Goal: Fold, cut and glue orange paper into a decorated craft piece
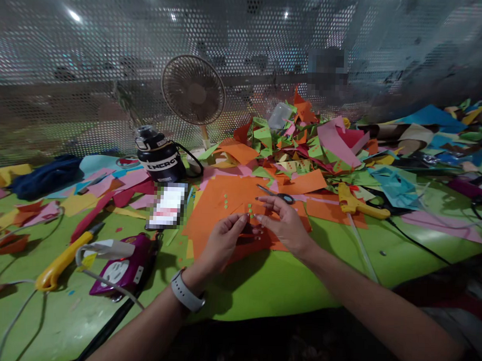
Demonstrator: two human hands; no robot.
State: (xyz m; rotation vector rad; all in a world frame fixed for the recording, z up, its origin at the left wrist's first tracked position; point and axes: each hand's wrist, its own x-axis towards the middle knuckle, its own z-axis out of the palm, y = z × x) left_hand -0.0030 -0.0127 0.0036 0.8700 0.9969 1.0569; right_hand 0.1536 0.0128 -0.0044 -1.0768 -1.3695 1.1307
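My left hand [224, 236] has its thumb and index finger pinched together at the lower edge of a small orange paper piece [243, 207] with a row of green diamond marks or cut-outs. Close to its right side is my right hand [285, 224], with thumb and index finger apart and the thumb tip near the paper. Below both hands lie orange paper sheets [208, 200], one showing another row of small green diamonds. Scissors [285, 198] with dark handles rest on the sheets just beyond my right fingers. The palm-side fingers of my left hand are partly hidden.
Right of the sheets stands a yellow glue gun [353, 203]. On the left are a yellow soldering-iron-like tool [66, 261], a purple power strip [123, 266], a phone [169, 205] and a dark bottle [160, 159]. Behind are a fan [193, 89] and heaped paper scraps [282, 145].
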